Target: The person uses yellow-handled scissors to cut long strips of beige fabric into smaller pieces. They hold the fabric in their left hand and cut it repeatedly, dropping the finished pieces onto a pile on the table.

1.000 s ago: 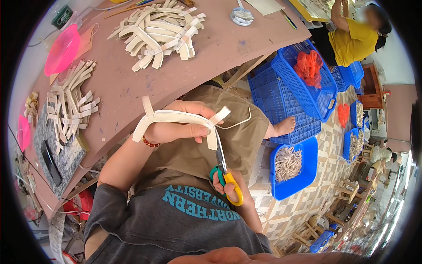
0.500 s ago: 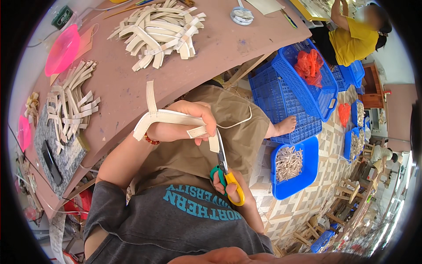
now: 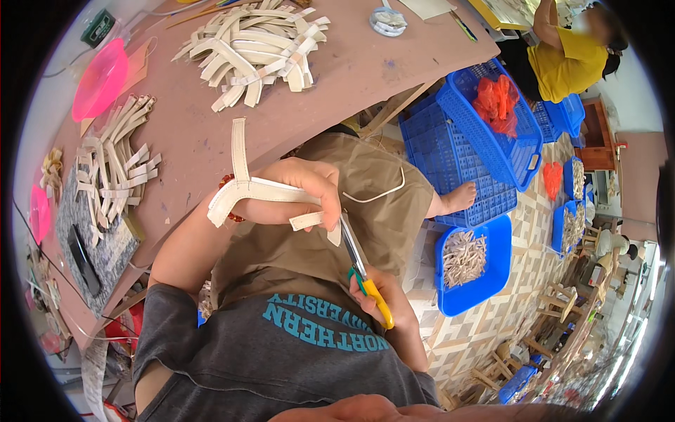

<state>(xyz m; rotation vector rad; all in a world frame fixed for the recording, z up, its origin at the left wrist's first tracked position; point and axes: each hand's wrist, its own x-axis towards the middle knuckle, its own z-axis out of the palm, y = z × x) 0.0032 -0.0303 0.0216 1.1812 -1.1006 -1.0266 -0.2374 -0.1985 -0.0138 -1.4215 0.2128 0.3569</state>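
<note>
My left hand (image 3: 314, 177) is closed around a cream stitched strap (image 3: 261, 188) that looks like leather, with one arm sticking up and short ends hanging below the fingers. In my right hand (image 3: 395, 295) is a pair of scissors (image 3: 380, 304) with yellow and green handles. Their blades point up and lie together, tips beside the hanging strap end under my left fingers. A thin cream offcut strip (image 3: 380, 197) shows over my brown-clad lap, just right of the left hand and apart from the strap.
Cream straps (image 3: 256, 53) are heaped on the brown table (image 3: 351, 84); another pile (image 3: 116, 165) lies left, near a pink bowl (image 3: 100, 81). Blue crates (image 3: 457, 165) and a blue tub (image 3: 474, 299) of cream scraps stand on the right. A person in yellow (image 3: 569, 67) works beyond.
The scissor handles have come together and the blades have closed. The thin strip now sits separate from the strap and my left fingers. My left hand has shifted slightly left.
</note>
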